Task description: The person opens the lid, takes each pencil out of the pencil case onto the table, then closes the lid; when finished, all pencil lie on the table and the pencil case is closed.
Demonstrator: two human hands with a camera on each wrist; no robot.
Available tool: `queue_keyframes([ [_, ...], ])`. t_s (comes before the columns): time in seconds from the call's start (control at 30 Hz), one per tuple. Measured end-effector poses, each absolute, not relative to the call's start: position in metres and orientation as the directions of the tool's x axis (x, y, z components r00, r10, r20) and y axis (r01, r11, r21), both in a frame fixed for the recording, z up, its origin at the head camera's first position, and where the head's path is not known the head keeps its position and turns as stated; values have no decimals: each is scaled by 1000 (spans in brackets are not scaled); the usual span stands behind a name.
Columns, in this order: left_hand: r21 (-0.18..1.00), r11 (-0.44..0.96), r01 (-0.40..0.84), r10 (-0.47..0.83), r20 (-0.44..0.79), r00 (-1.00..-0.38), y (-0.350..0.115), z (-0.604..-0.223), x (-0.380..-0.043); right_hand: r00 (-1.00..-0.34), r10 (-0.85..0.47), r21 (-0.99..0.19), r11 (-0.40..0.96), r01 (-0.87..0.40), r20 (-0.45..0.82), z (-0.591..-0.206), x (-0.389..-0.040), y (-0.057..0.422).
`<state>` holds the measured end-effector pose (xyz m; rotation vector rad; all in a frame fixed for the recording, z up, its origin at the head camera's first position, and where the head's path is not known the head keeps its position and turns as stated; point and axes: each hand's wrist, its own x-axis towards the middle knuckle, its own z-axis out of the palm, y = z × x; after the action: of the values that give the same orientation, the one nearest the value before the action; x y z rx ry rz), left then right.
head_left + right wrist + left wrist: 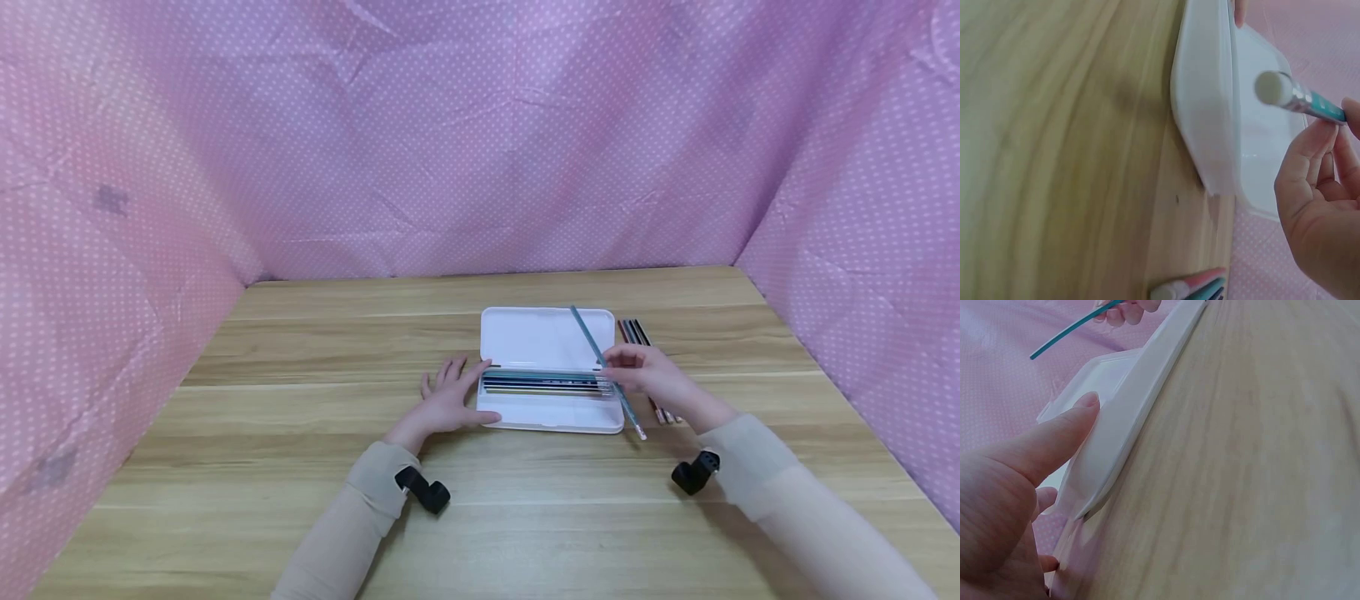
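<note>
A white pencil case lies opened flat on the table, its lid folded toward the back. Several pencils lie side by side across its inside. My right hand pinches a teal pencil over the case's right end. In the right wrist view, the white eraser of that pencil points toward the camera. My left hand rests at the case's left end with fingers spread. Its thumb touches the case's front side in the left wrist view.
Several more pencils lie on the table right of the case, partly behind my right hand. The wooden table runs back to a pink dotted cloth, which also hangs at both sides. Each wrist wears a small black camera.
</note>
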<state>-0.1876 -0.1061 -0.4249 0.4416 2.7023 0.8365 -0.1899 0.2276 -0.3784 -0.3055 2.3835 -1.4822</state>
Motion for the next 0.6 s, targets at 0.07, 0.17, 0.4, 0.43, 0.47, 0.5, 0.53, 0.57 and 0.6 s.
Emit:
queue_keyframes([
  [0.07,584,785,206,366,-170,-915,-106,-425,-188,-927,-339,-900,435,-5,-159,-378,-190,233],
  [0.17,584,785,204,365,-170,-916,-106,-426,-188,-929,-332,-919,394,19,-162,-380,-190,239],
  [0.4,586,784,203,364,-171,-916,-106,-426,-187,-937,-296,-940,332,80,-184,-382,-191,258],
  [0.43,585,785,203,364,-171,-915,-106,-426,-187,-936,-298,-944,320,85,-185,-383,-192,261],
  [0.47,583,786,205,364,-170,-916,-106,-426,-187,-936,-297,-947,306,93,-188,-383,-193,265],
  [0.5,581,787,206,364,-169,-916,-105,-426,-187,-935,-300,-951,294,96,-188,-384,-194,268],
  [0.53,581,787,207,364,-166,-916,-105,-426,-187,-935,-300,-954,281,102,-189,-385,-195,271],
  [0.57,580,788,209,364,-164,-917,-105,-427,-187,-935,-298,-955,278,106,-191,-385,-196,274],
  [0.6,579,788,209,363,-164,-917,-105,-427,-187,-937,-290,-955,274,112,-194,-386,-197,276],
])
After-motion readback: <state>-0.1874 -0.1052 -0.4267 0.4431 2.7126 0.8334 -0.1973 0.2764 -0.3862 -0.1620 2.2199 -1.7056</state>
